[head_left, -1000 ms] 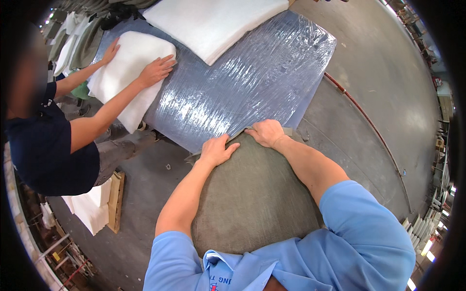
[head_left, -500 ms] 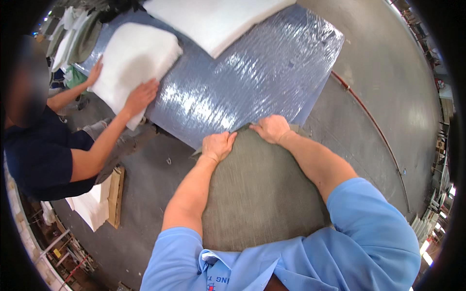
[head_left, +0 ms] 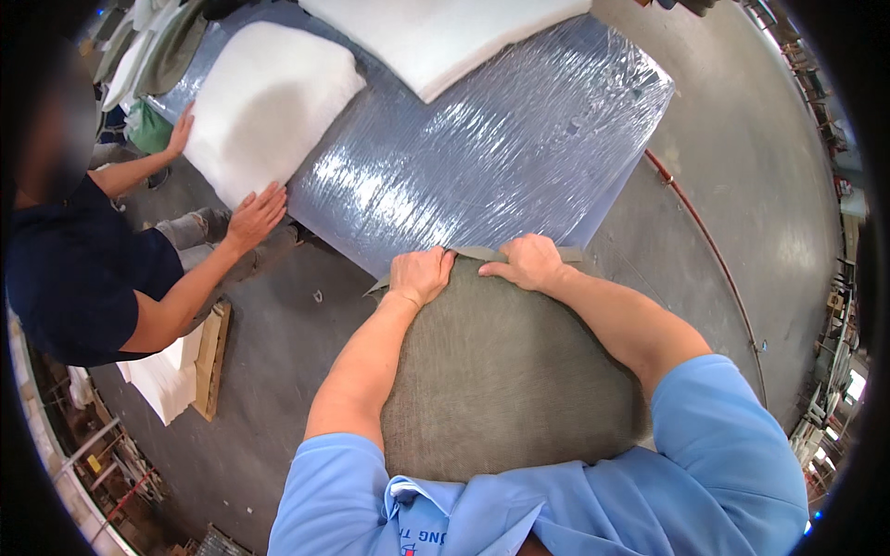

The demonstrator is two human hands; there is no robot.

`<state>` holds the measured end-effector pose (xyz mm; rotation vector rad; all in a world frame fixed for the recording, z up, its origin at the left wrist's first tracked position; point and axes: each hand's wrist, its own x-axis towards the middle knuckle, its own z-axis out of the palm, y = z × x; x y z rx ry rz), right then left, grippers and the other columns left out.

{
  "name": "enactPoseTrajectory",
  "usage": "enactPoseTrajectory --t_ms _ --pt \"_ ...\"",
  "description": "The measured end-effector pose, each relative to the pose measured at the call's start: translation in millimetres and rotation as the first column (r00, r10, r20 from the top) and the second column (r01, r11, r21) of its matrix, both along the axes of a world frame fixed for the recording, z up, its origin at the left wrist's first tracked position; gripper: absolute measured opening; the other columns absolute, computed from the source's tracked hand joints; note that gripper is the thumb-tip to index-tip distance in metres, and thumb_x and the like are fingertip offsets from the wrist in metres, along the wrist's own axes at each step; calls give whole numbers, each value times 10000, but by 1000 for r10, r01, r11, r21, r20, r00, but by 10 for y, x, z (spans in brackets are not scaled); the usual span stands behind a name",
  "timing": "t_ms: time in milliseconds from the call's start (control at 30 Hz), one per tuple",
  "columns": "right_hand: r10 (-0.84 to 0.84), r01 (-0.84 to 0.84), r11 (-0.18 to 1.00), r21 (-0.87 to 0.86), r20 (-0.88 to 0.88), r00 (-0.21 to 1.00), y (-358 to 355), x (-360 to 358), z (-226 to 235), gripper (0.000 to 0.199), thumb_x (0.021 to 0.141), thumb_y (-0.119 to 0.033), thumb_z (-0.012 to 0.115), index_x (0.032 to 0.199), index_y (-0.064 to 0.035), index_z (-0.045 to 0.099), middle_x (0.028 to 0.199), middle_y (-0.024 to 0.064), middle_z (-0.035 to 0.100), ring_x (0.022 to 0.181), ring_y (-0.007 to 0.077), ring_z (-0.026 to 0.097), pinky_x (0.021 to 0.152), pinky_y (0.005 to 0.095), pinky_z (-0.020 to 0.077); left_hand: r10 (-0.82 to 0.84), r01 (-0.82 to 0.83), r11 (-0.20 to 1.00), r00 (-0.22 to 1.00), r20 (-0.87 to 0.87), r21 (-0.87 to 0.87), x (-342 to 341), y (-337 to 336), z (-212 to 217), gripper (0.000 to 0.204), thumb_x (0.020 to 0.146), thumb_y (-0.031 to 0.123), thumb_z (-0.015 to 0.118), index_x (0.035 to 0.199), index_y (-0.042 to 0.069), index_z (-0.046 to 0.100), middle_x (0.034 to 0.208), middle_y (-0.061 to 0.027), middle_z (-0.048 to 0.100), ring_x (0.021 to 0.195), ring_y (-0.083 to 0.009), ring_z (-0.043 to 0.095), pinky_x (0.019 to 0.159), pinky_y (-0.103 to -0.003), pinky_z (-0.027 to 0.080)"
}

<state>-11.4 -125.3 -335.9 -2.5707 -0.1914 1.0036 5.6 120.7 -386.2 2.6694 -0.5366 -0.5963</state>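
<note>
One plastic-wrapped slab (head_left: pixel 501 157) fills the table, with two white foam pieces (head_left: pixel 269 102) on it and one grey fabric cover (head_left: pixel 505 371) bulging in front of the worker, its edge against the slab's near end. Left hand (head_left: pixel 419 275) and right hand (head_left: pixel 527 261) are both closed, pinching the cover's folded edge; likely the fitting step, and next calls for an even two-handed pull over the slab. A co-worker's two hands (head_left: pixel 255 213) press flat on one foam piece.
</note>
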Motion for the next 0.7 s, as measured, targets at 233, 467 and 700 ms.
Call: enactPoseTrajectory --t_ms 233,467,700 --pt "2 3 999 -47 124 992 35 55 -214 710 942 -742 592 929 -67 812 925 207 774 954 406 746 867 498 579 7 -7 1000 999 43 -9 24 -41 26 458 1050 486 554 857 102 711 739 -213 719 719 -447 717 669 -568 550" --pt "22 -26 998 58 73 997 -213 62 -24 705 944 -726 606 1040 -48 771 1016 222 769 1053 410 724 917 509 561 -14 -2 988 995 -102 -157 99 402 282 475 1041 511 579 870 83 695 792 -210 728 769 -449 711 701 -561 541" --pt "43 -43 999 -1 174 984 -299 -95 -247 604 983 -638 618 931 -48 736 921 215 756 935 422 728 827 517 566 8 -9 1000 1000 -22 -15 -21 463 93 473 1053 512 558 860 101 689 755 -199 714 743 -434 713 655 -542 547"
